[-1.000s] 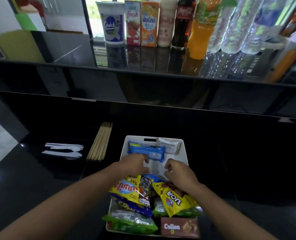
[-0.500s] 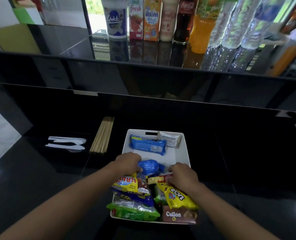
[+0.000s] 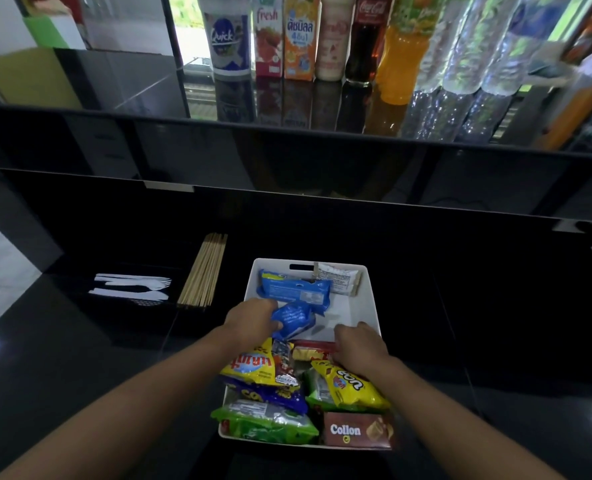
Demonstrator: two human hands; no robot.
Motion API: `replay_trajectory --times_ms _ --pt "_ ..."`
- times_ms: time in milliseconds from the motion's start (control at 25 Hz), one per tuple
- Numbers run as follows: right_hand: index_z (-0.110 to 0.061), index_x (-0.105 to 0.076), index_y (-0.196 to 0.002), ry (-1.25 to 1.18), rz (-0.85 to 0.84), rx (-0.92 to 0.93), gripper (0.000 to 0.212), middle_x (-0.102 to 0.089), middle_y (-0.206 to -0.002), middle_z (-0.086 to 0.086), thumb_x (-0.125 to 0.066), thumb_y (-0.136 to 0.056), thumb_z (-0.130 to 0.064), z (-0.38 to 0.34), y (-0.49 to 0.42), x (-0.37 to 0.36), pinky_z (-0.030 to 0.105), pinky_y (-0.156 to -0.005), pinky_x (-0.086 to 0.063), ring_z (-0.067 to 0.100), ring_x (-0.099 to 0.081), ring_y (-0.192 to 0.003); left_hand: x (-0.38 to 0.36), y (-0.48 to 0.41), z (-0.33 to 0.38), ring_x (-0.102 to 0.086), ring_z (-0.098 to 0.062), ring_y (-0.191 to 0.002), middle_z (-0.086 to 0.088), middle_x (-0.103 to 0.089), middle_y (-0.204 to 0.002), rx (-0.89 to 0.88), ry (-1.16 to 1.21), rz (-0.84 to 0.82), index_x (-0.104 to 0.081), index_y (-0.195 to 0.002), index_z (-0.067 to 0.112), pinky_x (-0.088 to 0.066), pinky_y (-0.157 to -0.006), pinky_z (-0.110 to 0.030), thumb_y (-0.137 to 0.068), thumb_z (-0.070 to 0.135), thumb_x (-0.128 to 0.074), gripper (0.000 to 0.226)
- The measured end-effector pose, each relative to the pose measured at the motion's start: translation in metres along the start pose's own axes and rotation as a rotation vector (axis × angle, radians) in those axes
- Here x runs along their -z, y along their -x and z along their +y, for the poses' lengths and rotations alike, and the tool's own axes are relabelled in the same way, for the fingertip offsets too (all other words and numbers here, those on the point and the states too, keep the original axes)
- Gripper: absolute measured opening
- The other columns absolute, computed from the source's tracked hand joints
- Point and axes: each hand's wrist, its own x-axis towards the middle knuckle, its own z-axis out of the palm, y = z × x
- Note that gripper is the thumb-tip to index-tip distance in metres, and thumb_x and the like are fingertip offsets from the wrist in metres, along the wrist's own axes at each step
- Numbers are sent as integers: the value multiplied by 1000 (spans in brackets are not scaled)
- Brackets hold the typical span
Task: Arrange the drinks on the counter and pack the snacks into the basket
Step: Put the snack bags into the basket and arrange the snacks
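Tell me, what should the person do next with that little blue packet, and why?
Probably lay the small blue packet, held by the left hand, on the white basket's bare floor just ahead; the near half is crowded with snack bags.

head view, downward, close over basket (image 3: pixel 370 296)

The left hand (image 3: pixel 253 320) has lifted out a blue packet (image 3: pixel 292 318) (a snack, seemingly).
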Motion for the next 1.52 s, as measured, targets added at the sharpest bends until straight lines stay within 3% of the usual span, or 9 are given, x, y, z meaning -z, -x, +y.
replay_trajectory --times_ms 360,480,600,840,1040,1120,1240,1320,1520 --pt "-18 -50 -125 83 230 -54 46 -53 -126 8 -61 -84 -35 1 -2 -1 37 -95 -36 28 -45 -117 12 -12 -9 -62 -23 -92 -7 -66 -107 -11 209 -64 -61 -116 15 -49 -76 -33 -91 36 -58 33" --pt "-19 -43 -132 123 242 -85 54 -50 -130 8 -64 -84 -32 4 -4 11 39 -94 -34 29 -46 -119 20 -17 -10 -59 -23 -82 -8 -62 -91 -48 242 -113 -60 -95 9 -43 -68 -31 -93 31 -56 21" --pt "-21 -36 -138 143 233 -97 63 -59 -126 8 -65 -84 -33 6 -10 27 39 -92 -34 29 -53 -117 25 -18 -5 -55 -22 -79 -3 -53 -80 -81 206 -106 -50 -83 17 -38 -65 -29 -95 27 -52 16" --pt "-18 -41 -130 151 240 -2 53 -60 -124 7 -58 -86 -40 14 -22 50 39 -94 -32 28 -52 -117 16 -15 0 -61 -22 -98 -3 -64 -110 -144 -80 -13 -58 -109 21 -49 -75 -34 -88 37 -58 26" --pt "-18 -45 -127 137 179 -1 44 -60 -124 8 -56 -85 -28 13 -20 56 38 -95 -33 28 -51 -119 18 -21 -7 -54 -13 -99 0 -57 -122 -149 42 -382 -58 -118 23 -45 -82 -26 -83 32 -62 36" --pt "-18 -46 -127 163 137 -40 42 -60 -124 7 -54 -87 -27 8 -18 53 38 -97 -34 27 -52 -119 23 -25 -8 -55 -17 -102 -4 -55 -125 -150 45 -442 -54 -123 21 -47 -83 -30 -85 25 -60 39" --pt "-20 -48 -124 215 75 -35 37 -62 -122 5 -55 -89 -29 3 -16 55 38 -97 -35 26 -54 -117 16 -27 -6 -56 -26 -109 -13 -51 -132 -158 25 -444 -37 -136 16 -50 -81 -33 -84 18 -64 58" --pt "-21 -50 -123 207 83 -22 36 -62 -121 5 -57 -88 -30 5 -15 61 38 -97 -35 26 -53 -117 8 -28 -3 -49 -27 -123 -12 -42 -143 -175 3 -458 -25 -146 12 -46 -97 -36 -83 22 -68 76" --pt "-25 -49 -125 134 225 17 42 -61 -123 3 -57 -85 -17 12 -17 69 40 -97 -33 28 -47 -122 5 -29 -5 -38 -28 -128 -11 -42 -138 -204 -372 -217 -32 -141 19 -39 -100 -38 -74 42 -73 82"
